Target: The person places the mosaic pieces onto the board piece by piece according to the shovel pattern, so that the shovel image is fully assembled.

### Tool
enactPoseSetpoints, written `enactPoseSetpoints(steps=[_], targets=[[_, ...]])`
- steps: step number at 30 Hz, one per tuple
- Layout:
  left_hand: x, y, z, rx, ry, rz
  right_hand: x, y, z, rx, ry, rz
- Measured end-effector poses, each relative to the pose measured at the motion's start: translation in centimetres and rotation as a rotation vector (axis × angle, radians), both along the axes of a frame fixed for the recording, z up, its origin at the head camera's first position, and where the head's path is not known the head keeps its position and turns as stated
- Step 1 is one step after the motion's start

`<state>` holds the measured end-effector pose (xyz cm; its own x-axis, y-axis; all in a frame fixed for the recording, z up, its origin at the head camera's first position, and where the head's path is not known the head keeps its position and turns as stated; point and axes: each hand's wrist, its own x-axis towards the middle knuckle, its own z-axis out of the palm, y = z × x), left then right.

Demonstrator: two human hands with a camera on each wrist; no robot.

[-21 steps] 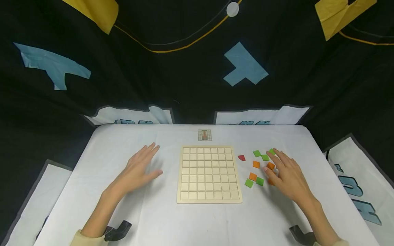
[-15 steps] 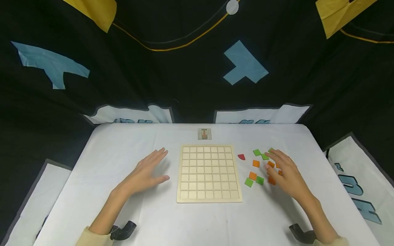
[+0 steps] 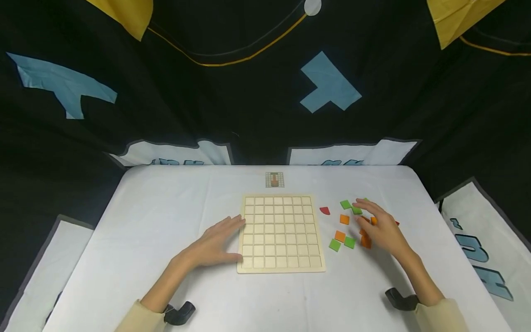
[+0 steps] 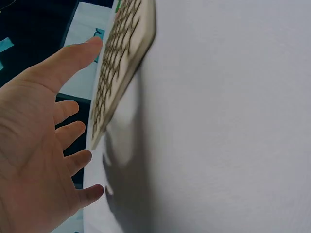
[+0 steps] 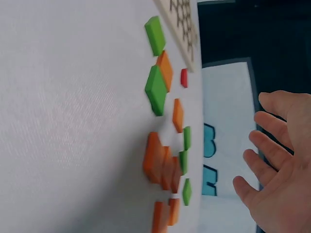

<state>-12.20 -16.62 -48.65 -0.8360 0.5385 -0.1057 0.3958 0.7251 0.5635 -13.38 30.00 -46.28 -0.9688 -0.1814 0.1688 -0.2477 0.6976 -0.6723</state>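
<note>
Left grip [image 3: 212, 243] hovers at left edge of board [image 3: 270, 239].

On my feed, the left hand [image 3: 215, 243] has moved rightward to the left edge of the grid board [image 3: 281, 233]; the right hand [image 3: 383, 230] has edged leftward.

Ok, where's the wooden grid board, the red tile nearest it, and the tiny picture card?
Wooden grid board [image 3: 280, 229], head view: its gridded middle.
Red tile [image 3: 325, 210], head view: its top face.
Tiny picture card [image 3: 274, 180], head view: its printed centre.
</note>
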Motion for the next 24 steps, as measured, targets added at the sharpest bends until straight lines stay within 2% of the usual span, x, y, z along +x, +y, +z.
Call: enactPoseSetpoints(steps=[4, 13, 18, 24], targets=[[0.0, 0.2, -0.6, -0.021, 0.007, -0.012, -1.1, 0.3, -0.7, 0.002, -0.039, -0.012], [-0.3, 0.7, -0.5, -0.069, 0.015, -0.024, -3.3, 0.6, -1.3, 0.061, -0.143, -0.034], [-0.6, 1.0, -0.6, -0.114, 0.026, -0.063, -4.2, 0.8, -2.1, 0.053, -0.184, -0.038], [-0.6, 1.1, -0.9, -0.140, 0.026, -0.077, -4.9, 1.0, -2.8, 0.040, -0.234, -0.031]])
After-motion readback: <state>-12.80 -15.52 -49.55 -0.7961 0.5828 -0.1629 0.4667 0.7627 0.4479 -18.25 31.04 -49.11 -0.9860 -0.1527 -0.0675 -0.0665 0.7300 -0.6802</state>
